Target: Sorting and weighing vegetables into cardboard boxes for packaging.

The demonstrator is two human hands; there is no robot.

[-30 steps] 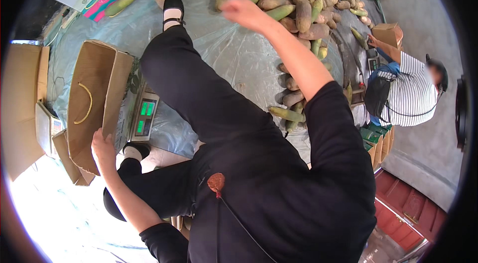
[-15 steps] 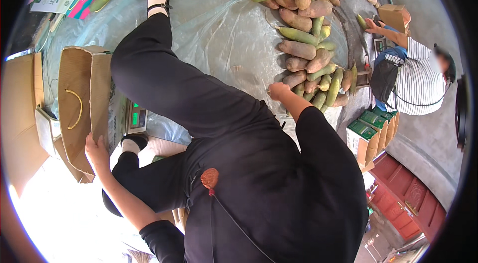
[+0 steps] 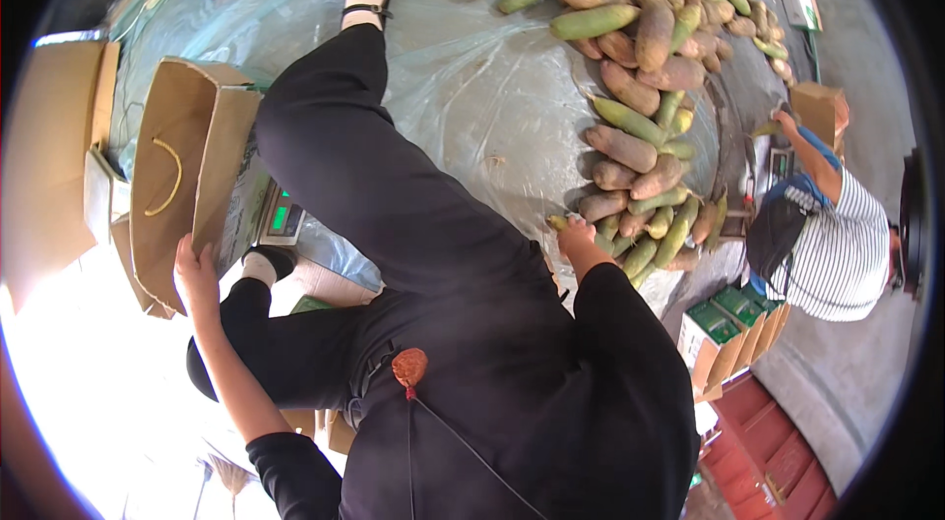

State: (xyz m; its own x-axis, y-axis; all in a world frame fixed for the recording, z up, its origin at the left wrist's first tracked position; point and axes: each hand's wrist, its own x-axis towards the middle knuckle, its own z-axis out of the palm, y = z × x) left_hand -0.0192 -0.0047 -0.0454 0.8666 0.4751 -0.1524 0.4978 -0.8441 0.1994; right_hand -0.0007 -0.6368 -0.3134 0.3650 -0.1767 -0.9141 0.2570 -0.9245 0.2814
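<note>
My right hand (image 3: 577,239) is at the near left end of a pile of long green radishes (image 3: 672,242), many coated in brown soil. Its fingers are closed round one radish (image 3: 557,222), whose yellow-green tip pokes out beyond them; the rest is hidden. On my left, a brown cardboard carrier bag (image 3: 167,185) with a yellow rope handle stands open at the top, tilted. My left hand (image 3: 196,274) pinches the bag's near edge. Beside the bag, partly behind my leg, is a scale (image 3: 283,220) with a lit green display.
Plastic sheeting (image 3: 453,117) covers the floor under the radishes. A large cardboard box (image 3: 61,156) stands at far left. To the right, a co-worker in a striped top (image 3: 827,244) reaches toward another box (image 3: 819,112), near a row of green-and-brown cartons (image 3: 733,323). My outstretched leg lies between bag and pile.
My right hand has moved down along the pile and now holds a radish. My left hand stays at the bag's edge. The view has shifted; the co-worker has turned and leaned.
</note>
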